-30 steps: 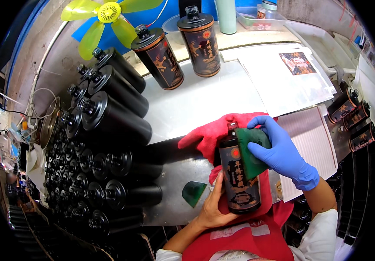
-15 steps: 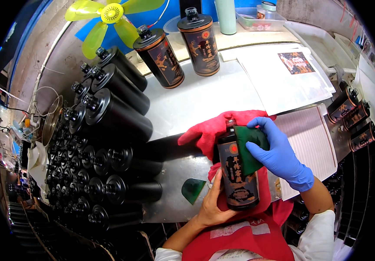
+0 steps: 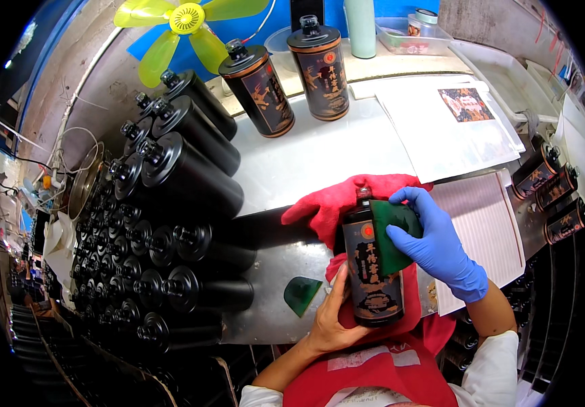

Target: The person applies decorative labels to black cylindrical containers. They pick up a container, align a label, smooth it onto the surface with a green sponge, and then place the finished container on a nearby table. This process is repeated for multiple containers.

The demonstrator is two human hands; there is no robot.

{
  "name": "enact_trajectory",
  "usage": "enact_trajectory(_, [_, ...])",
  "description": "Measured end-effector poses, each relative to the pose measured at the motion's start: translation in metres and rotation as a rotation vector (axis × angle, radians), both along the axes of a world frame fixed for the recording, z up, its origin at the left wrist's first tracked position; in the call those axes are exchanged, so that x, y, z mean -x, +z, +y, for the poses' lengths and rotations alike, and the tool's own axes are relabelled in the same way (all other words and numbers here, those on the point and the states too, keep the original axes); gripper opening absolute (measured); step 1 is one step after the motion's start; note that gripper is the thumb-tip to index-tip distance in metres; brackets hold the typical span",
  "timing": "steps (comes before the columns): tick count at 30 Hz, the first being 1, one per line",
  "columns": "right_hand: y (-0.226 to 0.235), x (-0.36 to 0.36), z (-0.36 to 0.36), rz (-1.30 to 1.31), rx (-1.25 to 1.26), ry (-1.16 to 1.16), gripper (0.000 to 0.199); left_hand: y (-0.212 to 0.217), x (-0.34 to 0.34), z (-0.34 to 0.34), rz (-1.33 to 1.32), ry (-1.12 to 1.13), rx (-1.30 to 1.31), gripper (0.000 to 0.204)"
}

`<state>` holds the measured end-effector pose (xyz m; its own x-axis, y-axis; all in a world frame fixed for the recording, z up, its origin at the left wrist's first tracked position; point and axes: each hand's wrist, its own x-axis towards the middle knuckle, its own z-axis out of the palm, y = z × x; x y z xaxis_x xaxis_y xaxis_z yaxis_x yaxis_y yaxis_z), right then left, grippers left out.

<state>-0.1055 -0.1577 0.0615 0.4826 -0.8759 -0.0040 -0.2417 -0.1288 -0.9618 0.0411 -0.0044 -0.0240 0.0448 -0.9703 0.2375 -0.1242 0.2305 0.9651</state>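
A black bottle with a dark, gold-printed label tilts in front of me. My bare left hand grips its lower left side, thumb along the edge and palm under the base. In a blue glove, my right hand pinches a green scraper, a flat flexible piece laid against the right part of the label. Behind the bottle spreads a red cloth, partly hidden by it. Another green scraper with a rounded edge lies on the metal tabletop, left of the bottle.
Plain black bottles crowd the left side, many lying in stacked rows. Two labelled bottles stand at the back beside a yellow-green fan. Printed sheets and a lined pad lie to the right. More labelled bottles stand far right.
The view has shifted slightly, moving the background a little to the right. Both hands keep their grip, and the scraper stays on nearly the same part of the label.
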Motion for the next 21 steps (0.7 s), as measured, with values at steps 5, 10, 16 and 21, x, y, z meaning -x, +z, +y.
enact_trajectory(5, [-0.012,0.021,-0.009,-0.304,-0.419,-0.057,0.034,0.006,0.001,0.003,-0.106,0.117,0.089,0.100])
enact_trajectory(10, [-0.056,0.056,0.003,-0.594,-0.782,-0.137,0.021,-0.007,0.007,0.014,-0.193,0.155,0.168,0.102])
enact_trajectory(16, [-0.052,0.064,0.059,-0.133,-0.698,0.083,0.090,0.012,0.011,0.010,-0.313,0.240,0.107,0.114])
enact_trajectory(21, [-0.064,0.068,0.083,0.041,-0.592,0.099,0.097,0.010,0.017,0.004,-0.289,0.142,0.001,0.117])
